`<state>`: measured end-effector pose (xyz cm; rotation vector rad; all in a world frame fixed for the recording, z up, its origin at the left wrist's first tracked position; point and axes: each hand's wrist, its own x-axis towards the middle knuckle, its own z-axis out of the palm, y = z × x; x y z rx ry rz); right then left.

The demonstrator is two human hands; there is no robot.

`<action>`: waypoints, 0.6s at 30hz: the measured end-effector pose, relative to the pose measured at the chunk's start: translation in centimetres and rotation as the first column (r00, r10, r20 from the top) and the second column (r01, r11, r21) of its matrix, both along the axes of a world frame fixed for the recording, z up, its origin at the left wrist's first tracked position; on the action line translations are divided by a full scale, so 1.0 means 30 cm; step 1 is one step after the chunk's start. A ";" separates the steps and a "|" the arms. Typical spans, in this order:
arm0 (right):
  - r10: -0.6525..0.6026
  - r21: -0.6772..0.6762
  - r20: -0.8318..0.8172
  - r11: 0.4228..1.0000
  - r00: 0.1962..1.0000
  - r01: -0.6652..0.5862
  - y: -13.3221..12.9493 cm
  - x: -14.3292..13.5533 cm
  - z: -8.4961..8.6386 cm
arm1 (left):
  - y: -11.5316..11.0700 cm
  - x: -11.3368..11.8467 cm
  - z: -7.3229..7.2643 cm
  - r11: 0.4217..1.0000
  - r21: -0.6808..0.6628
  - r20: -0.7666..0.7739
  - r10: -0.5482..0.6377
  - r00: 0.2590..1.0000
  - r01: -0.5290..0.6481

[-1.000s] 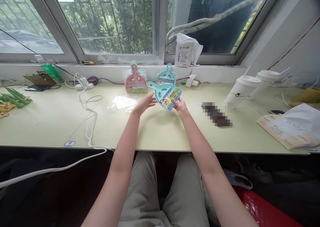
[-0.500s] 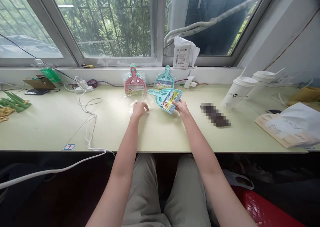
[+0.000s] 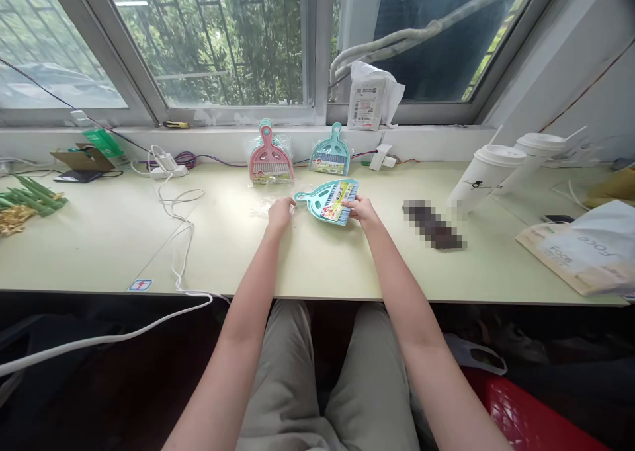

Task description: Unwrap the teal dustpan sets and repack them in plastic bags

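Observation:
A teal dustpan and brush set (image 3: pixel 327 201) with a printed label lies tilted between my hands, its handle to the left. My right hand (image 3: pixel 361 210) grips its wide bristle end. At the handle's tip, the fingers of my left hand (image 3: pixel 281 211) are closed on it. Clear plastic wrapping (image 3: pixel 260 206) lies on the table just behind and left of my left hand. Against the wall stand a pink dustpan set (image 3: pixel 270 159), with teal showing behind it, and another wrapped teal set (image 3: pixel 330 155).
On the table's (image 3: pixel 238 259) left lie white cables (image 3: pixel 181 239), a power strip (image 3: pixel 169 171) and green stalks (image 3: pixel 37 196). To the right are white cups (image 3: pixel 483 176), a blurred dark object (image 3: pixel 434 226) and a paper bag (image 3: pixel 580 249). A white package (image 3: pixel 370 100) stands on the sill.
My left hand has closed on the tip of the handle, which it was apart from before. The dustpan set has turned slightly, its handle now lower. The view has shifted a little.

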<state>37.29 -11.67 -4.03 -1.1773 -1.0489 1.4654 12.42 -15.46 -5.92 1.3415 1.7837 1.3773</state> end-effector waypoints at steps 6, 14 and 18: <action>-0.096 -0.025 0.012 0.995 0.995 0.096 0.005 -0.010 -0.009 | 0.006 0.019 0.002 0.993 0.058 0.166 0.092 0.982 -0.103; -0.026 -0.026 0.020 0.999 0.999 0.026 -0.016 -0.035 -0.009 | 0.011 0.038 0.005 0.984 0.080 0.024 0.159 0.987 -0.161; 0.054 -0.021 0.014 0.998 0.998 -0.054 -0.039 -0.058 -0.002 | 0.002 0.043 0.020 0.986 -0.065 -0.382 0.117 0.917 -0.153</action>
